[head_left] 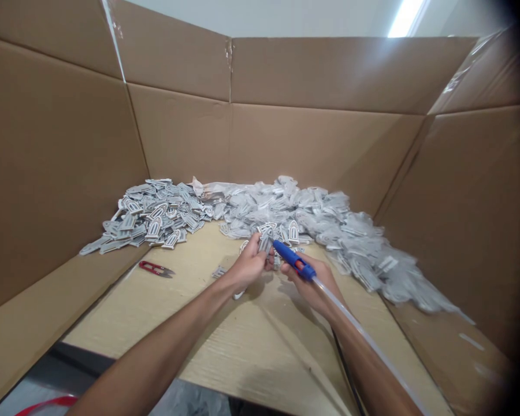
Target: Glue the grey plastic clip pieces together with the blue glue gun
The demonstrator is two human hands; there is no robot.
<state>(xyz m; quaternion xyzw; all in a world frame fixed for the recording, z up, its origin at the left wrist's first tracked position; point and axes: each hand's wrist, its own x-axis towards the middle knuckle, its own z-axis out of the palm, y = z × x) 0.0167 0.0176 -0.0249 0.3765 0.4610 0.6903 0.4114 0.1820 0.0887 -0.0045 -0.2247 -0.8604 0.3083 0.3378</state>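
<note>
My left hand (252, 263) is closed on a small grey-and-white arched piece (265, 242), held up above the middle of the table. In my right hand (314, 283) is a blue glue gun (293, 258), gripped with its tip pointing left at the grey piece. A long clear glue stick (355, 323) runs from the gun's back end over my right forearm. Several more arched pieces (293, 231) lie just behind and around my hands, some partly hidden by them.
Loose grey arched pieces (156, 216) are heaped at the back left. A pile of plastic-bagged pieces (355, 242) stretches along the back and right. Red thread snips (156, 268) lie on the wooden table (164, 318). Cardboard walls (320, 144) enclose the back and sides.
</note>
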